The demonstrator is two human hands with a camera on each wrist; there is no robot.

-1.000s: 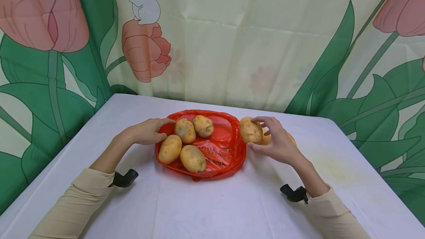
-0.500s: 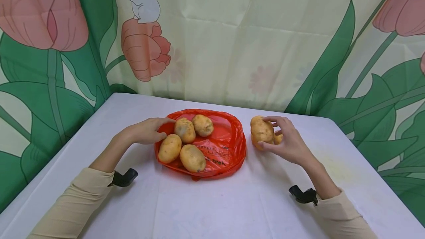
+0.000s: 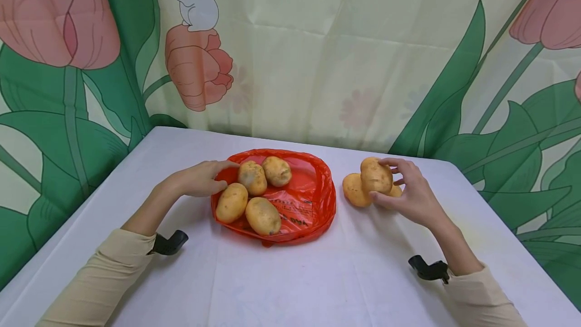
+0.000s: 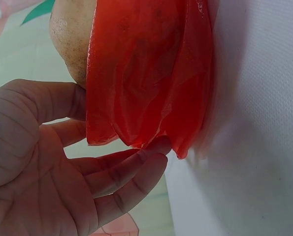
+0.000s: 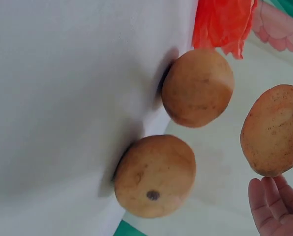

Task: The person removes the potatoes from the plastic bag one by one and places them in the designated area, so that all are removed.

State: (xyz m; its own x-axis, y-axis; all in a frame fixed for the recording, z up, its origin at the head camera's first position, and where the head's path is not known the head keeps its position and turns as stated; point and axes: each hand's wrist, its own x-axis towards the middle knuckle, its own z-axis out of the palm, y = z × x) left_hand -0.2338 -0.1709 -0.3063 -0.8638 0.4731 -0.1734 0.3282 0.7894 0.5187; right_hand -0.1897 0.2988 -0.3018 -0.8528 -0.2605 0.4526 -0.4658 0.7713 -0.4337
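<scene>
Several potatoes (image 3: 263,217) lie in a red plastic bag (image 3: 320,206) with its mouth spread wide on the table. At the bag's left side, my left hand (image 3: 197,179) holds the rim. The left wrist view has the thumb behind the red plastic (image 4: 146,73) near a potato (image 4: 73,39), with fingertips against its outside. To the right of the bag, my right hand (image 3: 415,196) grips a potato (image 3: 376,175) between thumb and fingers, lifted off the table. Below it rest two more potatoes, one to the left (image 3: 355,191) and one partly hidden behind the hand (image 3: 396,191).
A white cloth (image 3: 281,286) covers the table. Behind it hangs a printed curtain (image 3: 308,74) with tulips and a rabbit. Each wrist carries a black camera mount, one on the left (image 3: 170,242) and one on the right (image 3: 428,269).
My right hand has moved right with its potato, away from the bag and over the other potatoes. One resting potato now shows to its left. My left hand has stayed at the bag's rim.
</scene>
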